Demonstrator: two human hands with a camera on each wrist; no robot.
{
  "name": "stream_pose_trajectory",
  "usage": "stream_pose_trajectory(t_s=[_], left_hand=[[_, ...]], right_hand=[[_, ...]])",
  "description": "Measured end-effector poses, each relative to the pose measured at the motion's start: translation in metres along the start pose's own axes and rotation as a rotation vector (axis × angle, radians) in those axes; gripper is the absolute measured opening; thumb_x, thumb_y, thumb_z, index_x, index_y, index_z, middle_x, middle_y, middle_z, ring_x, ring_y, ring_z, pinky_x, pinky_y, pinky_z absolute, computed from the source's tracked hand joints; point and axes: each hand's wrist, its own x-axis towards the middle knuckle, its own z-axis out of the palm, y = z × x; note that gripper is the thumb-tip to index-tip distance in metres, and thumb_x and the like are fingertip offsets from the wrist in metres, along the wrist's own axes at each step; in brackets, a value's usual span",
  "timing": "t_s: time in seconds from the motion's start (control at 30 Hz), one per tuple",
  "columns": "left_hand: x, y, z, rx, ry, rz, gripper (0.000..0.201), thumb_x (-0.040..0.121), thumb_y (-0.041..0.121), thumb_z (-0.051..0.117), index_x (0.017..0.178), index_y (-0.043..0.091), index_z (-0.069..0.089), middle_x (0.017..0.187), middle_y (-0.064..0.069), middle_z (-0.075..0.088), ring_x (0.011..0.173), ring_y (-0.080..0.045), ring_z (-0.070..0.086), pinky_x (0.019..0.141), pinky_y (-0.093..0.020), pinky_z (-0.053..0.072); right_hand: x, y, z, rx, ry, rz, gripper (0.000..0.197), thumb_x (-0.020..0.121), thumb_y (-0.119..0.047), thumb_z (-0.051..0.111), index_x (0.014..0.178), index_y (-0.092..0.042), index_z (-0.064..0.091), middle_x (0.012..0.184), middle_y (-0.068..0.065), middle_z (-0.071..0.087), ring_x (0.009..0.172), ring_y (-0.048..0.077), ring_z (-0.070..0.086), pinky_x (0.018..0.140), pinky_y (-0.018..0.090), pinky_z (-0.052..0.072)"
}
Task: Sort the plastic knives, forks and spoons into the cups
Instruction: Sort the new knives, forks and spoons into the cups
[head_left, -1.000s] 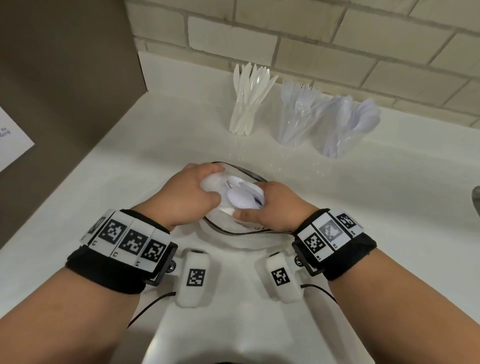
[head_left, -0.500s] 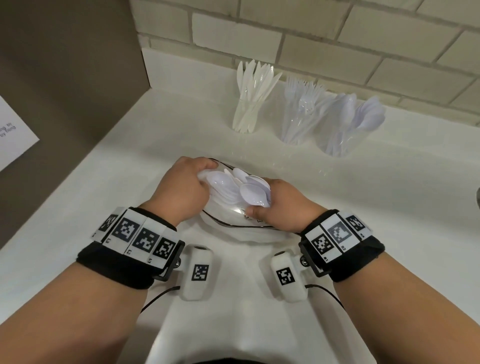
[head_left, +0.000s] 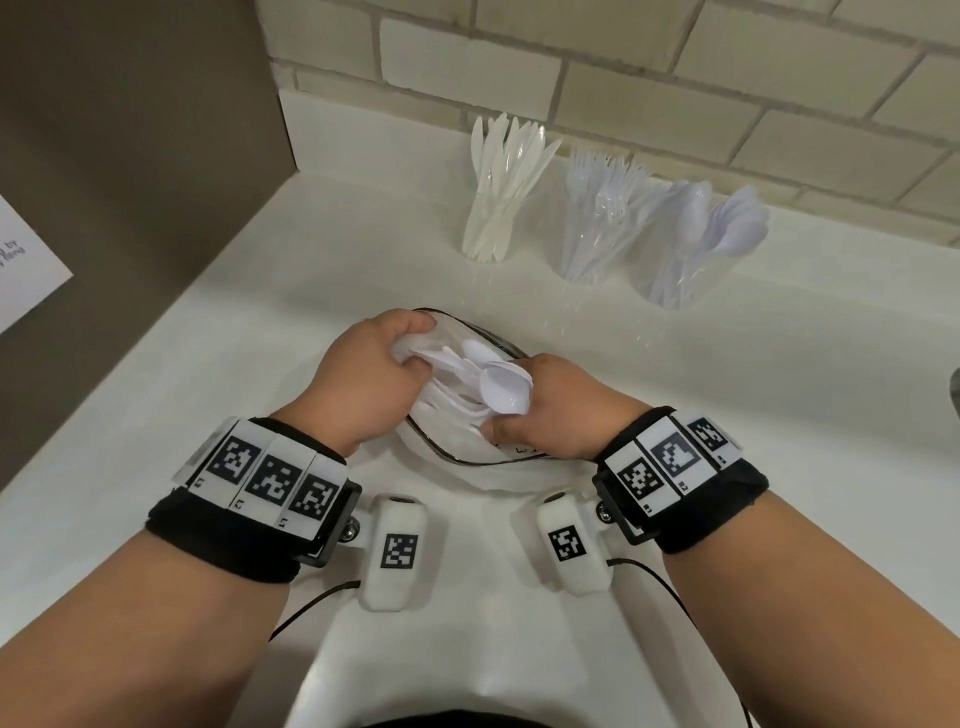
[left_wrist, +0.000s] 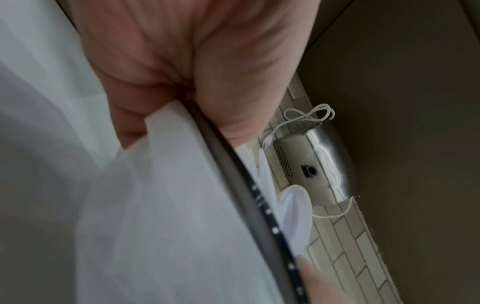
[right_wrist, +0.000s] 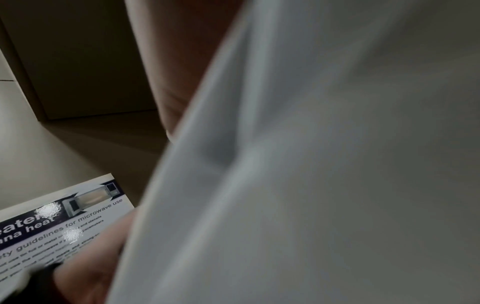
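Observation:
Both hands hold one bundle of white plastic spoons (head_left: 483, 382) just above a clear bowl with a dark rim (head_left: 457, 460). My left hand (head_left: 410, 343) grips the handle ends at the bowl's far left. My right hand (head_left: 511, 421) pinches the bowl ends of the spoons from the right. Three clear cups stand at the back: knives (head_left: 491, 208), forks (head_left: 602, 223), spoons (head_left: 696, 244). In the left wrist view my palm (left_wrist: 182, 61) lies against the dark bowl rim (left_wrist: 233, 174), with a spoon tip (left_wrist: 293, 214) beyond it. The right wrist view is mostly blurred white plastic (right_wrist: 285, 164).
The white counter (head_left: 260, 364) ends at a tiled wall (head_left: 623, 78) behind the cups. A brown cabinet side (head_left: 130, 156) with a printed sign (head_left: 26, 270) stands on the left. A metal appliance edge (head_left: 955, 384) shows at far right.
The spoons lay low in the bowl between my hands; now they are gathered into a bundle and raised a little above it. The cups have not moved.

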Motion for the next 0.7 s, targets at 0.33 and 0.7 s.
stream_pose_trajectory(t_s=[0.33,0.7], left_hand=[[0.007,-0.002,-0.004,-0.063,0.058,-0.079,0.031,0.090,0.005,0.044,0.103,0.022,0.067,0.100,0.000,0.067,0.091,-0.021,0.063,0.078,-0.031,0.053],[0.006,0.002,0.004,-0.317,0.004,-0.101,0.030,0.093,0.006,0.049,0.097,0.027,0.070,0.110,0.000,0.069,0.101,-0.021,0.065,0.092,-0.037,0.052]], right_hand=[[-0.005,0.001,-0.003,0.093,0.049,-0.008,0.024,0.083,-0.019,0.069,0.105,-0.024,0.059,0.085,-0.008,0.060,0.080,0.013,0.055,0.063,0.016,0.041],[-0.011,0.001,-0.003,0.069,0.050,-0.009,0.038,0.074,-0.019,0.077,0.071,-0.039,0.045,0.067,-0.016,0.052,0.055,-0.012,0.052,0.052,0.004,0.037]])
